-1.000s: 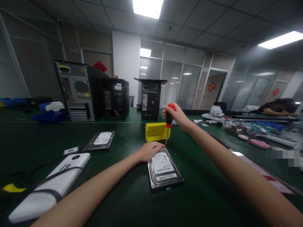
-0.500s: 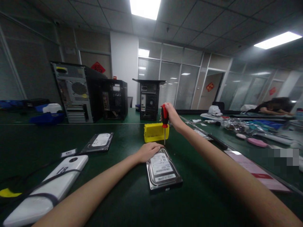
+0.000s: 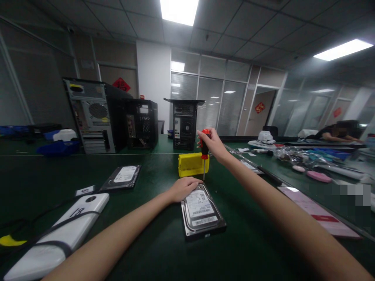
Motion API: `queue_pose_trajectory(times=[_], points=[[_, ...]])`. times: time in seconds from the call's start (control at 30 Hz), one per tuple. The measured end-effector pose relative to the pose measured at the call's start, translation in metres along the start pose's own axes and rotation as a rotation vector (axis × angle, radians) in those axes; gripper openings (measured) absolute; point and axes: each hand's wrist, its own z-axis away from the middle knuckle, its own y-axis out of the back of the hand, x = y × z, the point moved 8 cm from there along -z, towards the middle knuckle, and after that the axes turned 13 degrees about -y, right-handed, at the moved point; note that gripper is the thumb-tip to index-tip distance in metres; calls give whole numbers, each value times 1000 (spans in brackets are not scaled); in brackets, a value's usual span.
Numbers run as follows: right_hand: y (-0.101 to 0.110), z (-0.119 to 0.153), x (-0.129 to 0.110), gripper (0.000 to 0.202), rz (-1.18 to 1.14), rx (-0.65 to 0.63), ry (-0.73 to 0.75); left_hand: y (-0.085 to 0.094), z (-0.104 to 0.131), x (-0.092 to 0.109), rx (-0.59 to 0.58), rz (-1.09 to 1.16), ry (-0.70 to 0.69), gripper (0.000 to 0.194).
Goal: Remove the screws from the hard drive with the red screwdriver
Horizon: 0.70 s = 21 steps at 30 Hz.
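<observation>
A silver hard drive (image 3: 202, 212) with a white label lies flat on the green table (image 3: 152, 246). My left hand (image 3: 184, 188) rests over its far left corner, fingers pressed together against it. Above the drive's far end, my right hand (image 3: 211, 143) grips the handle of a red and black screwdriver (image 3: 204, 152). The screwdriver stands upright, its shaft pointing down to the far edge of the drive near my left fingertips; the exact contact of the tip is too small to tell. Just behind the shaft sits a yellow open-fronted box (image 3: 190, 164).
A second hard drive (image 3: 124, 176) and a white power bank (image 3: 70, 226) with a black strap lie left. Computer cases (image 3: 117, 117) stand behind. Pink papers (image 3: 316, 210), a metal bar and bagged parts (image 3: 295, 156) lie right. A person (image 3: 336, 134) leans on a far table.
My right hand has shifted its grip on the screwdriver handle, with the thumb and fingers turned and more of the red top showing. My left hand and the drive stay nearly in place.
</observation>
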Motion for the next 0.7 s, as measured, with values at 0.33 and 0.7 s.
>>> queue_pose_trajectory(times=[0.33, 0.7], points=[[0, 7, -6, 40, -105, 3, 18, -2, 0, -4, 8, 3, -12, 40], [-6, 2, 2, 23, -146, -96, -64, -2, -1, -3, 13, -2, -17, 40]])
